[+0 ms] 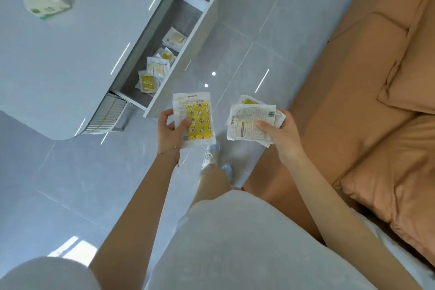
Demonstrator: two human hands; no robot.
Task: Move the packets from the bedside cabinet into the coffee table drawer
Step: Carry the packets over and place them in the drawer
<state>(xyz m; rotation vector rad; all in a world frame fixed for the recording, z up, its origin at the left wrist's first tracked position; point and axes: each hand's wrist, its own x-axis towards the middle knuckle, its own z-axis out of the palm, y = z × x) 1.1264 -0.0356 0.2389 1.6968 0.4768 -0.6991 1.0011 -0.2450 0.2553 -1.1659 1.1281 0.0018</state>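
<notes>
My left hand (170,133) grips a clear packet with a yellow star-patterned insert (196,120), held upright just below the front corner of the open coffee table drawer (186,52). My right hand (281,135) holds a small stack of packets (253,122), printed back side up with a barcode, and a yellow one peeks out behind. Several packets (155,70) lie in a row on the drawer's grey bottom. The bedside cabinet is not in view.
The white coffee table top (70,59) fills the upper left, with a tissue pack (44,6) on it. An orange sofa with cushions (388,77) runs along the right. Grey tiled floor (247,42) lies between them, and my feet stand on it.
</notes>
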